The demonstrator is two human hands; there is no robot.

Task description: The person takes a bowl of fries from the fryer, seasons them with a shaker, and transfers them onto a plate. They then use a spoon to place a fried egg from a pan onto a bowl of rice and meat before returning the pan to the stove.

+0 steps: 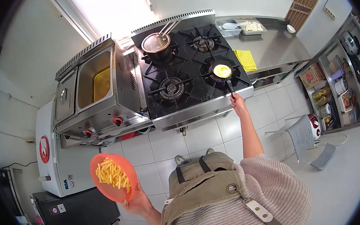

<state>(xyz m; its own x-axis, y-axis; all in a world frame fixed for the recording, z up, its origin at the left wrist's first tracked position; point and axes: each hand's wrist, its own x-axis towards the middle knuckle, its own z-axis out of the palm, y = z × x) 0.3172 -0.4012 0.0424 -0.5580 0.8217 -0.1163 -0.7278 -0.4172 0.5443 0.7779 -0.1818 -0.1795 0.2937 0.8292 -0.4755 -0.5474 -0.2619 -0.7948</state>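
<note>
My left hand grips the lower edge of an orange bowl, which is tilted and holds pale yellow fries. It is held out at the left, in front of the white fridge. My right hand is closed round the black handle of a small frying pan. The pan sits on the front right burner of the black stove, and an egg with a yellow middle lies in it.
A lidded pot stands on the back left burner. Left of the stove is a fryer with yellow oil. A yellow cloth and food trays lie on the steel counter. A grey chair stands at the right.
</note>
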